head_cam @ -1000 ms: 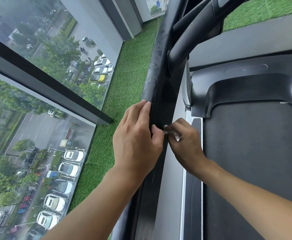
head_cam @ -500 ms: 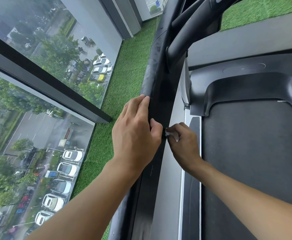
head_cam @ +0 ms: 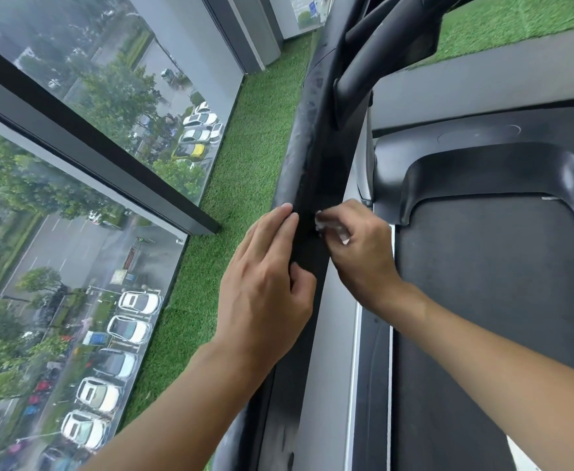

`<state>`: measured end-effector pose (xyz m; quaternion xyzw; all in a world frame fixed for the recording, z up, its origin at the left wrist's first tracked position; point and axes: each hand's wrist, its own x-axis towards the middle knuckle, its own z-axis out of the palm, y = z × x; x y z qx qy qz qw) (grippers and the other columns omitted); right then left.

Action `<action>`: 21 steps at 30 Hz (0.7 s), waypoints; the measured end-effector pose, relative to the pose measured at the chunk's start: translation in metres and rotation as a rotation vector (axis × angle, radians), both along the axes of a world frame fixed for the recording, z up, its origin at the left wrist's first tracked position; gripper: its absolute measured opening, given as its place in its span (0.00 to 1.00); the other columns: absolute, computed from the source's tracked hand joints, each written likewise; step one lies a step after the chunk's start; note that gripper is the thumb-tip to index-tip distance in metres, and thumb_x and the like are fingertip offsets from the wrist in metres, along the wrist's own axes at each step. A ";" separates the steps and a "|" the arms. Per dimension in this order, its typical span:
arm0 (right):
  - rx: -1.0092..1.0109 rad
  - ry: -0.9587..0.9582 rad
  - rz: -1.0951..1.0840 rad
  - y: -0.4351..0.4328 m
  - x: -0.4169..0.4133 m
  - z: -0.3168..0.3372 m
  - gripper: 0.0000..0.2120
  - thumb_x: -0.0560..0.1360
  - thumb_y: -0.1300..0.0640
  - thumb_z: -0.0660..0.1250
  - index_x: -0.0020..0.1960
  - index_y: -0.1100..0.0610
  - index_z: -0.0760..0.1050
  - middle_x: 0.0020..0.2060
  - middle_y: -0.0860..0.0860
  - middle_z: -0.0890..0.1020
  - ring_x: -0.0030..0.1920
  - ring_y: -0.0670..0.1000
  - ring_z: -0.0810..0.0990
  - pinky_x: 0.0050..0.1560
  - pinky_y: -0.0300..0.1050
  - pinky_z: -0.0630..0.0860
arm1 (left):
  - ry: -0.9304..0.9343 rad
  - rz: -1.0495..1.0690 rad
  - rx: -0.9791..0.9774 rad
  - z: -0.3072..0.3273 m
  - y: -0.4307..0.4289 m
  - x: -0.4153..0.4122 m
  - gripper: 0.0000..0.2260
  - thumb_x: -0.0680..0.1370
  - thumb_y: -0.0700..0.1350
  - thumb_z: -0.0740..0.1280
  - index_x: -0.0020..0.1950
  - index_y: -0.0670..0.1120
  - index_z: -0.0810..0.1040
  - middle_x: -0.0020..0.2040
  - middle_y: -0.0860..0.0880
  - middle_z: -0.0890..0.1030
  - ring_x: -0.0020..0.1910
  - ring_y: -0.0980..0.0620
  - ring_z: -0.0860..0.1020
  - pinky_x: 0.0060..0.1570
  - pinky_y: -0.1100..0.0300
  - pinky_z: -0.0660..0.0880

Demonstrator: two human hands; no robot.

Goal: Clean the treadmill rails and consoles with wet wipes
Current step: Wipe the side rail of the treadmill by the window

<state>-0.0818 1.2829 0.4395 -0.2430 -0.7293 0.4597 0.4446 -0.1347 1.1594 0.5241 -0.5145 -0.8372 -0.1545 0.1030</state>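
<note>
A black treadmill rail runs from the bottom centre up to the top of the view, with dusty smears on its outer side. My left hand lies on the rail's left side, fingers straight along it and thumb against its face. My right hand pinches a small crumpled white wet wipe and presses it against the rail's right side. Only bits of the wipe show between the fingers.
The dark treadmill belt and its black front motor cover lie to the right. A second curved black handle branches off above. Green artificial turf borders the rail on the left, then floor-to-ceiling windows.
Both hands have slid a little up the rail. My right hand with the wipe has moved further up, and my left thumb has drawn apart from it.
</note>
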 end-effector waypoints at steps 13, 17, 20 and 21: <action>0.092 0.014 0.043 -0.005 0.001 0.005 0.07 0.73 0.69 0.64 0.45 0.64 0.81 0.40 0.56 0.79 0.40 0.53 0.79 0.40 0.50 0.77 | 0.023 0.003 -0.010 0.002 0.003 0.002 0.25 0.69 0.35 0.65 0.67 0.35 0.76 0.68 0.42 0.77 0.68 0.44 0.74 0.69 0.54 0.69; 0.046 0.001 0.021 -0.009 0.001 0.004 0.11 0.74 0.62 0.60 0.45 0.64 0.81 0.40 0.55 0.79 0.39 0.54 0.78 0.41 0.45 0.76 | 0.022 0.012 -0.015 0.002 0.002 0.003 0.25 0.70 0.35 0.64 0.68 0.35 0.75 0.69 0.42 0.76 0.69 0.45 0.73 0.68 0.54 0.71; 0.029 -0.002 0.039 -0.011 0.003 -0.004 0.10 0.75 0.64 0.61 0.46 0.64 0.81 0.40 0.56 0.79 0.39 0.54 0.79 0.42 0.40 0.77 | 0.025 0.007 -0.018 0.001 0.003 0.002 0.25 0.70 0.35 0.65 0.68 0.35 0.75 0.69 0.43 0.76 0.69 0.46 0.74 0.68 0.56 0.71; -0.017 -0.016 0.007 -0.008 0.000 -0.008 0.08 0.74 0.66 0.62 0.46 0.64 0.81 0.40 0.55 0.79 0.39 0.53 0.79 0.43 0.40 0.76 | 0.026 0.007 -0.022 0.001 0.003 0.002 0.25 0.71 0.35 0.65 0.68 0.36 0.75 0.69 0.43 0.76 0.69 0.46 0.74 0.68 0.56 0.70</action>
